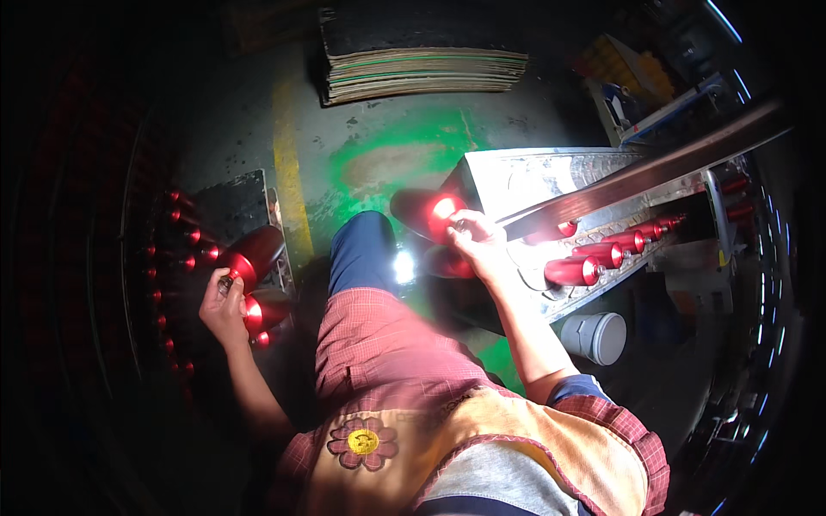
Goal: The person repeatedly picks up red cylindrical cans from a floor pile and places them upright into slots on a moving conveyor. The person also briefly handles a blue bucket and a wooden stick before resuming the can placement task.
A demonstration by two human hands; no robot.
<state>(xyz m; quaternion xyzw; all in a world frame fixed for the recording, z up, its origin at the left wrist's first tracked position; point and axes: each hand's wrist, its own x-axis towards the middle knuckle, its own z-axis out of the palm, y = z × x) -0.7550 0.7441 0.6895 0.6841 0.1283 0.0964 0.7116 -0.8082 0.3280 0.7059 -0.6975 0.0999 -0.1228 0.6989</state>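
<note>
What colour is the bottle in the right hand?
The bottle in the right hand is shiny red, seen in the head view.

Glossy red metal tube [251,254] tilted at the dark rack, second red tube [428,213] lying above the metal conveyor

Two hands are in view: the left hand [222,308] at about 8 o'clock grips two red metal bottles [251,254], and the right hand [478,243] near the centre grips two more [428,213]. About five red bottles lie in a row on the metal conveyor tray [602,251] at 3 o'clock. One grey plastic cup [595,336] stands below it. One stack of flat boards [423,67] lies at 12 o'clock.
</note>
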